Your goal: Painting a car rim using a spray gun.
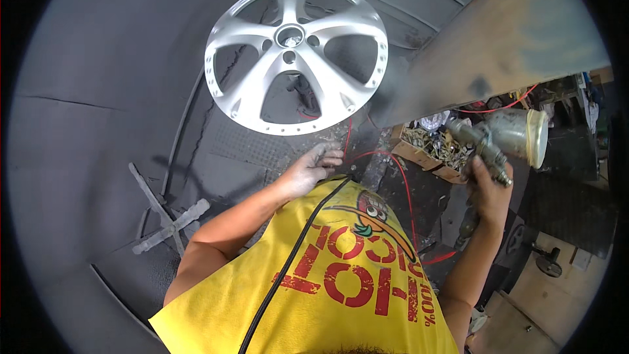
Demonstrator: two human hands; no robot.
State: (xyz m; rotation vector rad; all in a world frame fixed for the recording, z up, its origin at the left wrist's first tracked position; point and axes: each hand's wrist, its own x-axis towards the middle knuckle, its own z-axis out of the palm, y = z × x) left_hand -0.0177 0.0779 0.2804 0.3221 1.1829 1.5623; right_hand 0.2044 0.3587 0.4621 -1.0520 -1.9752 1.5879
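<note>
A silver five-spoke wheel rim [289, 72] faces up in front of me, its coat bright and even-looking. My left hand [316, 169], grey with dust or paint, hovers between the rim and my yellow shirt. Its fingers are loosely bent with gaps between them, and I see nothing in them. Off to the right, my right hand [489, 190] is wrapped around a paint spray gun [481, 141]. The gun's grimy cup [517, 134], with a pale lid or rim, points right. The gun's nozzle tip is hard to make out.
A red hose [407, 190] snakes across the floor. Beneath the spray gun lies an open cardboard box [419, 149] of scraps. A crossed stand [171, 226] is at left. A paint-dusted panel [504, 46] slants in from the upper right, and a wooden cabinet [537, 314] occupies the lower right.
</note>
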